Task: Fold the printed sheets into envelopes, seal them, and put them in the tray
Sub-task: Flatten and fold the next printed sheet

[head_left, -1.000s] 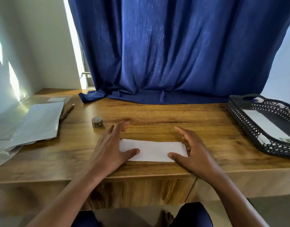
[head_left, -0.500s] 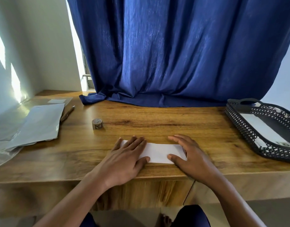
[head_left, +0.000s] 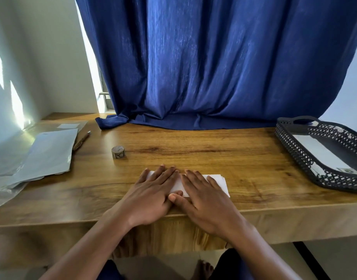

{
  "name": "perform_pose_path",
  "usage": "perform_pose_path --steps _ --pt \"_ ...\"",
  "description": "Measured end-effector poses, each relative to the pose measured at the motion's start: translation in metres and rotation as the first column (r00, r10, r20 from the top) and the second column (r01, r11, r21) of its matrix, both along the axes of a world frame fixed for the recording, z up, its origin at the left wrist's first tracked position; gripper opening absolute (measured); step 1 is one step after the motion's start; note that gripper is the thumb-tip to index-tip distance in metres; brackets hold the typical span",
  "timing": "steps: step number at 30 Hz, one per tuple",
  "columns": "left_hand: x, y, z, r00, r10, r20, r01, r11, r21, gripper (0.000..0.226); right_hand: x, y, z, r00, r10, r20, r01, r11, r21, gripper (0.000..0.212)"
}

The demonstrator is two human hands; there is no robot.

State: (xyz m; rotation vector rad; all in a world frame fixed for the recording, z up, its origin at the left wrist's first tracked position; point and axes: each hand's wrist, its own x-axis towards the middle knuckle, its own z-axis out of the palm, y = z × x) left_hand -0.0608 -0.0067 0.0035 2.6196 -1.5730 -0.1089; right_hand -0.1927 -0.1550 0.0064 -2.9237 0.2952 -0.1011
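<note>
A folded white sheet (head_left: 221, 181) lies flat near the front edge of the wooden table (head_left: 193, 150). My left hand (head_left: 153, 190) presses on its left part with straight fingers. My right hand (head_left: 204, 195) lies flat on its middle, and the two thumbs touch. Only the sheet's right end and a strip between my hands show. A black mesh tray (head_left: 294, 152) stands at the right with a white envelope (head_left: 323, 153) inside it. A small roll of tape (head_left: 118, 152) sits left of centre.
Grey sheets and plastic sleeves (head_left: 46, 154) are piled at the left, with a pen (head_left: 80, 139) beside them. A blue curtain (head_left: 214, 67) hangs behind and drapes onto the table's back edge.
Both hands slid inward from the sheet's ends over the folded paper and now lie side by side at its middle, fingers flat.
</note>
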Motion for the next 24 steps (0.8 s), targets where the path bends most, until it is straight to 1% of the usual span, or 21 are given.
perform_pose_path --steps 2,4,7,10,12,13,15,18,21,24 --pt "0.0 0.0 0.001 1.0 0.008 0.004 -0.008 1.0 0.015 0.074 -0.008 -0.009 0.003 0.999 -0.021 -0.046 0.019 0.999 -0.03 0.114" --pt "0.0 0.0 0.001 1.0 0.011 -0.006 -0.011 1.0 0.024 0.078 -0.018 -0.021 0.006 0.995 -0.059 -0.085 0.055 0.997 -0.05 0.119" --pt "0.001 -0.002 0.003 1.0 0.007 -0.015 -0.006 0.999 0.05 0.073 -0.03 -0.039 0.008 0.989 -0.104 -0.106 0.098 0.993 -0.06 0.11" --pt "0.003 -0.005 0.008 0.997 0.019 -0.08 -0.014 0.997 0.071 0.07 -0.033 -0.044 0.004 0.991 -0.098 -0.091 0.093 0.994 -0.056 0.096" --pt "-0.002 -0.011 0.01 0.993 0.038 -0.109 -0.038 0.999 0.005 0.07 -0.032 -0.044 0.0 0.993 -0.099 -0.067 0.095 0.994 -0.05 0.092" --pt "-0.008 -0.015 0.01 0.995 0.029 -0.097 -0.034 0.998 -0.047 0.07 -0.032 -0.044 -0.001 0.994 -0.1 -0.048 0.097 0.994 -0.059 0.09" --pt "-0.022 -0.025 0.008 0.998 -0.04 -0.052 0.033 0.992 -0.121 0.065 -0.033 -0.044 -0.003 0.995 -0.101 -0.022 0.099 0.991 -0.085 0.085" --pt "-0.037 -0.035 0.001 0.991 -0.131 -0.007 0.13 0.986 -0.106 0.063 -0.033 -0.044 -0.003 0.995 -0.101 -0.023 0.098 0.991 -0.088 0.081" --pt "-0.037 -0.032 -0.004 0.99 -0.127 0.054 0.132 0.986 -0.098 0.064 -0.034 -0.044 -0.002 0.995 -0.099 -0.03 0.095 0.991 -0.096 0.073" --pt "-0.03 -0.019 -0.005 0.992 -0.104 0.074 0.109 0.991 -0.075 0.068 -0.035 -0.043 -0.001 0.994 -0.105 -0.037 0.101 0.99 -0.103 0.071"
